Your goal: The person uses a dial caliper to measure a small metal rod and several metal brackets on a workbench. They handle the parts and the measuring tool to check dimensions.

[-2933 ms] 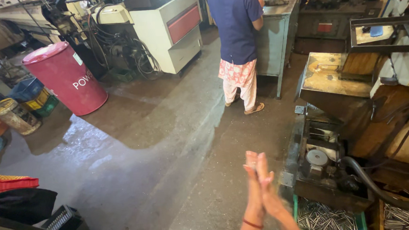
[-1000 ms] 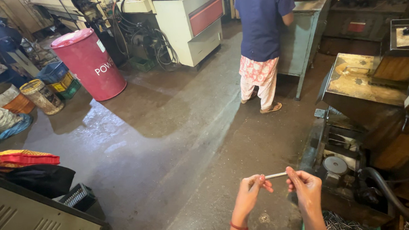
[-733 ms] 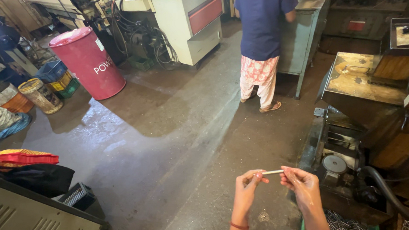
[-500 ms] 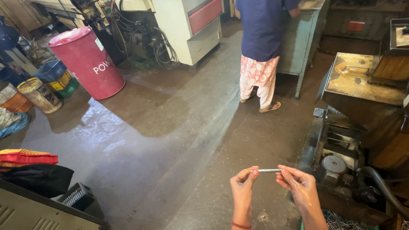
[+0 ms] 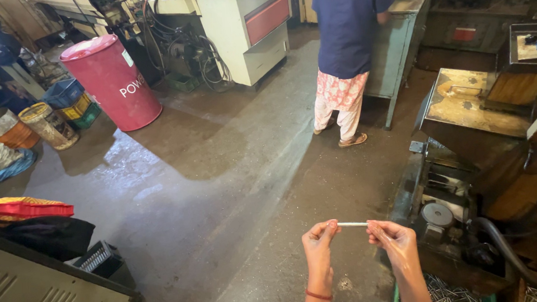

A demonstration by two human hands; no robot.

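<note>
Workshop floor seen from the head camera, larger items first. The wet concrete floor [image 5: 179, 192] fills the centre. At 12 o'clock stands a cream machine cabinet [image 5: 247, 32] with a red panel; just right of it a co-worker [image 5: 346, 55], back turned, faces a grey-green bench [image 5: 398, 52]. At 3 o'clock sits a dark, oily machine [image 5: 478, 177] with a stained metal top. At 10 o'clock is a red drum [image 5: 118, 79], its lid on, so its contents cannot be told; at 9 o'clock are a small tin bucket [image 5: 50, 124], also covered, and stacked blue, yellow and green crates [image 5: 70, 103] whose insides are not visible. At 5 o'clock a green tray [image 5: 447, 288] holds a heap of thin metal pieces, near the held rod. At 6 o'clock the left hand [image 5: 318, 246] and right hand [image 5: 393, 244] each pinch one end of a thin pale metal rod [image 5: 352, 224], held level between the fingertips in front of the body, above the floor and touching nothing else; neither hand is spread. Judged from this pose, the step in hand is inspecting or testing the rod for straightness; a following move would call for a firm two-point pinch and a slow roll or turn of the rod between the fingertips without dropping it.
</note>
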